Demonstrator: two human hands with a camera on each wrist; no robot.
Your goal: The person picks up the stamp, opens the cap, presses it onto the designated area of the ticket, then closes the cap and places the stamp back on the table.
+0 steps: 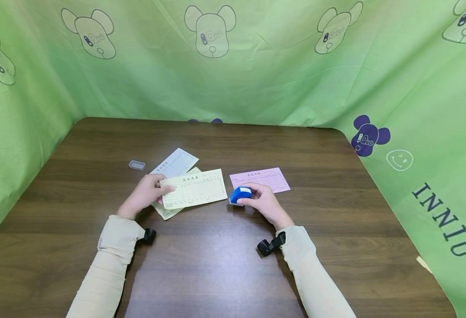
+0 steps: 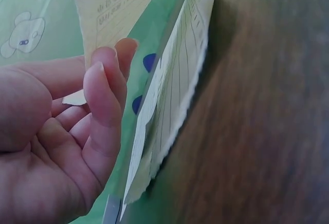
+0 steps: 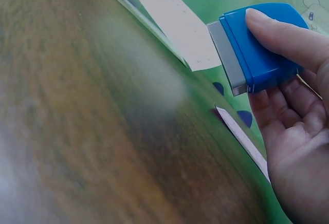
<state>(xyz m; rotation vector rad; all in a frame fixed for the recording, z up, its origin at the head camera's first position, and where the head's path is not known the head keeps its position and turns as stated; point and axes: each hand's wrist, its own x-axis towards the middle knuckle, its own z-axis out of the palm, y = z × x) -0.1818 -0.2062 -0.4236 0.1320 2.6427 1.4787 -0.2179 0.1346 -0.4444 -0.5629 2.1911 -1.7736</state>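
Near a shallow clear cap [image 1: 137,165], the left hand [image 1: 146,193] pinches a yellow slip [image 1: 197,190] and the right hand [image 1: 267,203] a blue stamp [image 1: 239,194].

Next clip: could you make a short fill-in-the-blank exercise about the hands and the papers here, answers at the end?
The right hand holds a stamp whose body is ____.
In the head view, the left hand pinches a pale yellow slip by its ____ end.
There, the pink slip lies farthest ____ of the papers.
The small clear plastic piece lies ____ of every paper.

Missing words: blue; left; right; left
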